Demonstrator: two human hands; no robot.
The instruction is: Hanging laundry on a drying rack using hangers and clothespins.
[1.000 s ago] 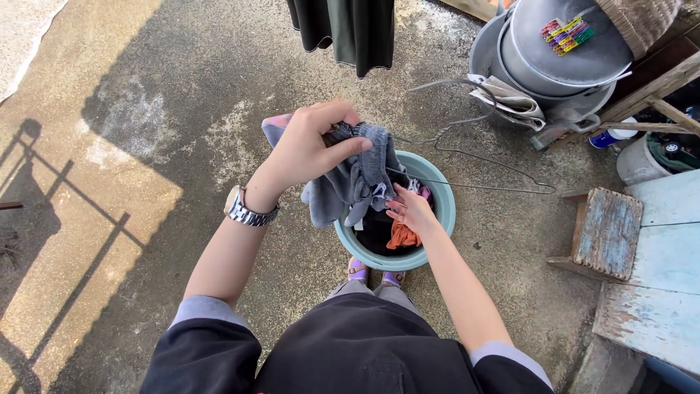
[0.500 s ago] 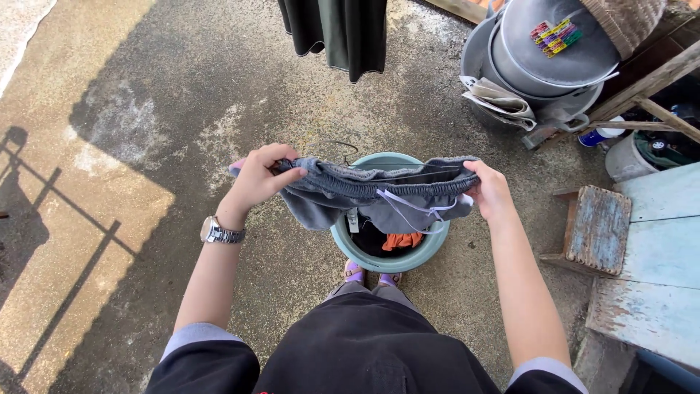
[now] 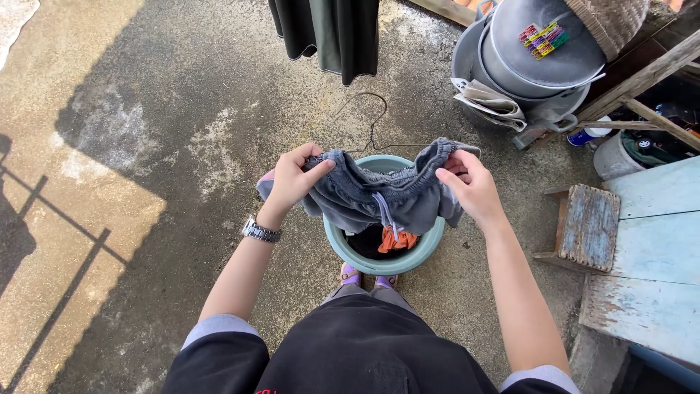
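So in the left half of the frame it's just bare concrete floor [image 3: 146, 109] with sun patches, nothing going on there. Moving toward the middle, the left hand [image 3: 292, 179], with a metal wristwatch [image 3: 260, 230] on that wrist, is pinching one end of the waistband of some grey shorts [image 3: 379, 193], fingers curled tight on the fabric. The shorts are hanging right over a teal bucket [image 3: 348, 252] that's got an orange garment [image 3: 397, 239] and something dark in it, so I'd say there's laundry left to sort. The right hand [image 3: 470, 186] is gripping the other end of the waistband, fingers closed on it. A wire hanger [image 3: 372, 120] is lying just above the bucket, unused. A dark garment [image 3: 328, 33] is hanging at top centre, metal tubs [image 3: 532, 66] upper right.
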